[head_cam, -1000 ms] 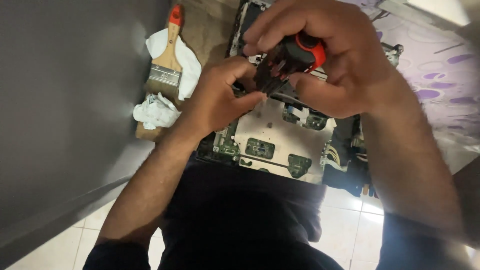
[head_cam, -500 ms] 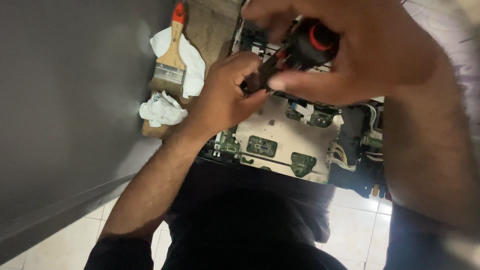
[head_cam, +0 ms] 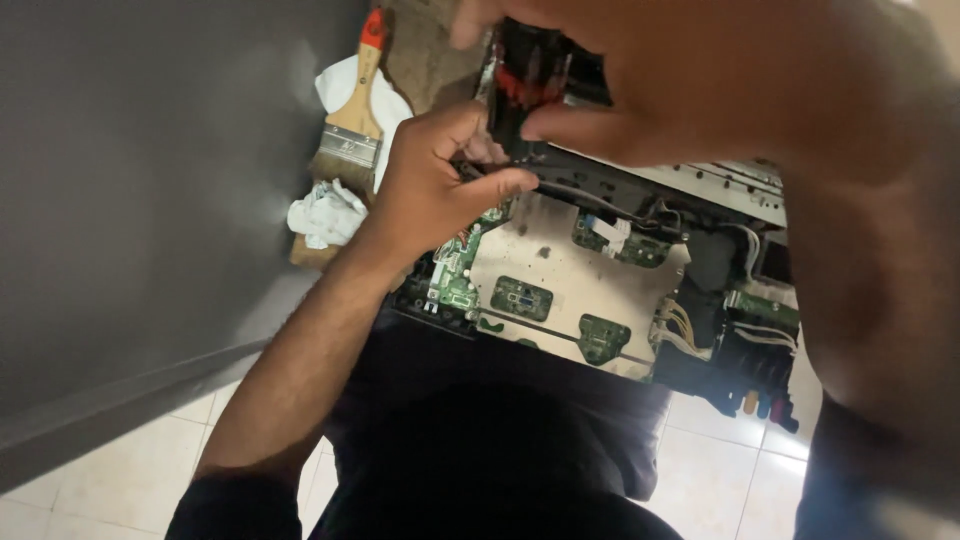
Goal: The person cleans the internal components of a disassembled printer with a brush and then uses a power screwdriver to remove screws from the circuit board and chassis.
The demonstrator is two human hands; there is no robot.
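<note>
From the head camera, the right hand (head_cam: 720, 90) was wrapped around a red-and-black screwdriver (head_cam: 525, 85), a stiff, light tool best gripped by its ribbed handle. The left hand (head_cam: 435, 175) pinched a thin black cable (head_cam: 590, 200) over the opened circuit board (head_cam: 575, 280), fragile, safest held by its edges. A paintbrush (head_cam: 350, 130) lay on white cloth (head_cam: 325, 212). No containers showed.
</note>
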